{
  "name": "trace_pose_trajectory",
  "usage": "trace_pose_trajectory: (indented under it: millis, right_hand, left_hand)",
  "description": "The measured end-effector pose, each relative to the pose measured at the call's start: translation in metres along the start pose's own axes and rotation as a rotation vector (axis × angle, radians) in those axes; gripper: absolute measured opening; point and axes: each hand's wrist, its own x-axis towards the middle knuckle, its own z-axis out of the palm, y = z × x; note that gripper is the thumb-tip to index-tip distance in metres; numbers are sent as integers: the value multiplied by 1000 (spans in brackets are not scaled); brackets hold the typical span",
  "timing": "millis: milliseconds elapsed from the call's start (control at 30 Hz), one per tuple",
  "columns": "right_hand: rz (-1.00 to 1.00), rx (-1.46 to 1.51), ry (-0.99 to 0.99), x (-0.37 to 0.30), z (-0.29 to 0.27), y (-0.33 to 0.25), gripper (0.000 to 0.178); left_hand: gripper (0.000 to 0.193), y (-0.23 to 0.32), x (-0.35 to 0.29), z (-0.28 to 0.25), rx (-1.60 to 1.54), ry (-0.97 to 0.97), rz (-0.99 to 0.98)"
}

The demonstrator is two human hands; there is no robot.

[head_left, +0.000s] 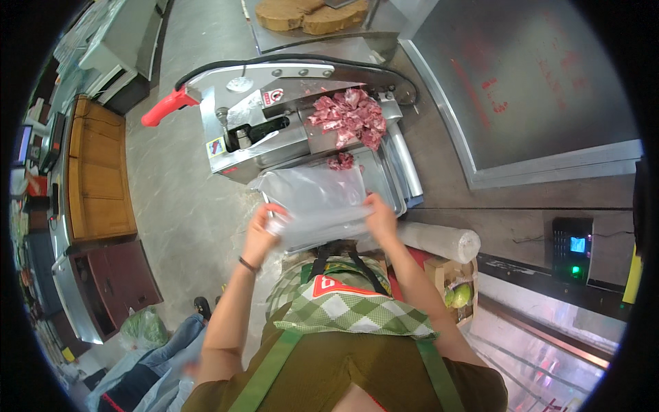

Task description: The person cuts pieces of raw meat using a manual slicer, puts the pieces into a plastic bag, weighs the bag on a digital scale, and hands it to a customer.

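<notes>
A clear plastic bag (312,189) is stretched flat between my two hands, its near edge smeared by motion. My left hand (263,232) pinches its left corner, and my right hand (379,220) grips the right side. Just beyond the bag stands a metal cutting machine (274,147) with a long blade arm and a red handle (168,106). On its bed lies a heap of chopped raw meat (351,118). A few smaller meat pieces (341,161) sit in the metal tray (386,180), partly hidden behind the bag.
Thick wooden chopping boards (343,17) lie on the far table. To the right are a wrapped plastic roll (439,240), a cardboard box (456,275) with something green in it, and a large metal panel (528,82). Another person's legs (182,336) show at lower left.
</notes>
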Motion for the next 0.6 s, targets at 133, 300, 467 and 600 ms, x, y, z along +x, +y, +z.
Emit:
trace_pose_trajectory:
  millis: [133, 300, 467, 600]
  right_hand:
    - [518, 1161, 368, 45, -1, 81, 11]
    - [906, 1524, -506, -29, 23, 43, 20]
    - [576, 1921, -902, -82, 15, 49, 32]
    - [625, 2287, -86, -2, -53, 56, 37]
  left_hand:
    - [29, -13, -20, 49, 745, -21, 97]
    - [26, -154, 82, -15, -101, 365, -541]
    - [35, -188, 96, -8, -613, 281, -877]
    - [33, -204, 54, 18, -900, -32, -1087]
